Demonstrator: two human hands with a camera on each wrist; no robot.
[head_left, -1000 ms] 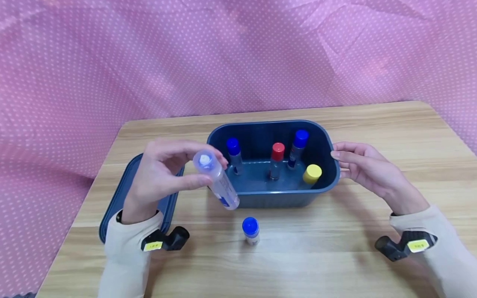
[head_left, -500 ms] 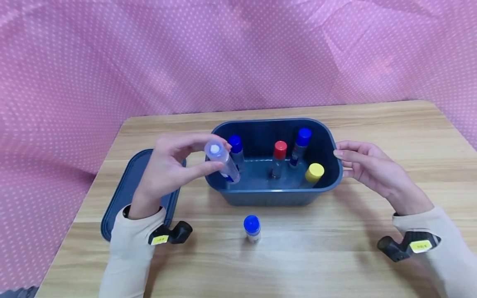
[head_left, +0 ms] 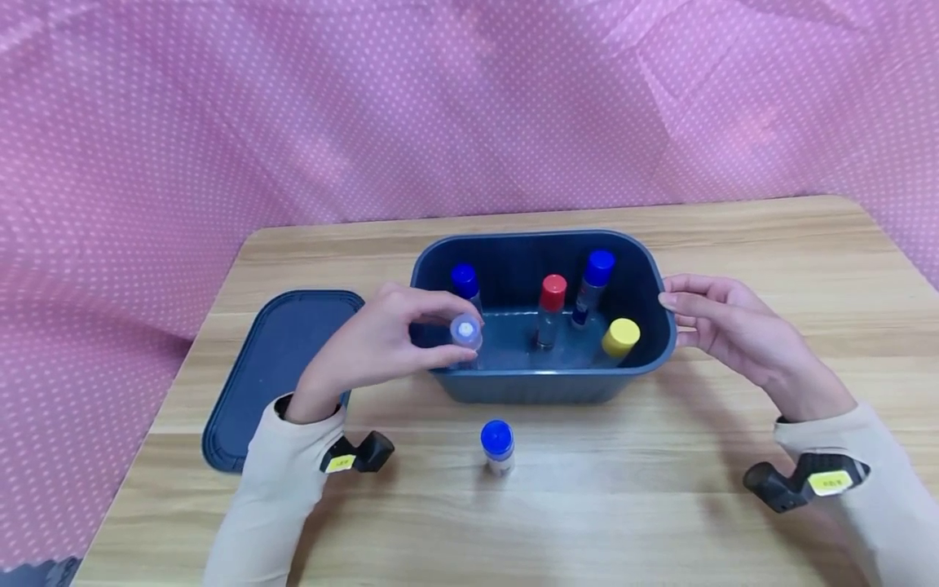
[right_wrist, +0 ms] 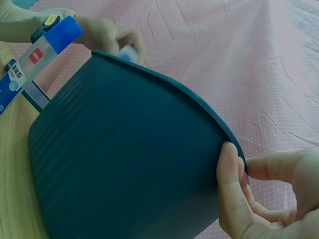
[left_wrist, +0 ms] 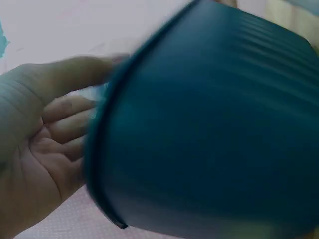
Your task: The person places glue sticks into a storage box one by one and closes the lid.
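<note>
My left hand (head_left: 381, 346) pinches an upright glue bottle (head_left: 465, 331) with a translucent cap between thumb and fingers, inside the left end of the dark blue bin (head_left: 543, 388). In the left wrist view the bin's wall hides that bottle. My right hand (head_left: 741, 330) grips the bin's right rim, the thumb on one side and fingers on the other, as the right wrist view shows. Within the bin stand two blue-capped glue bottles (head_left: 597, 281), a red-capped one (head_left: 552, 306) and a yellow-capped one (head_left: 620, 336). Another blue-capped glue bottle (head_left: 498, 444) stands on the table before it.
A flat dark blue lid (head_left: 282, 359) lies on the wooden table (head_left: 623, 514) left of the bin, partly behind my left forearm. Pink dotted cloth (head_left: 513, 106) hangs behind the table and along its left side.
My left hand has carried the translucent-capped glue bottle right from in front of the bin to inside it, and the bottle has gone from tilted to upright. The right hand keeps its hold on the rim.
</note>
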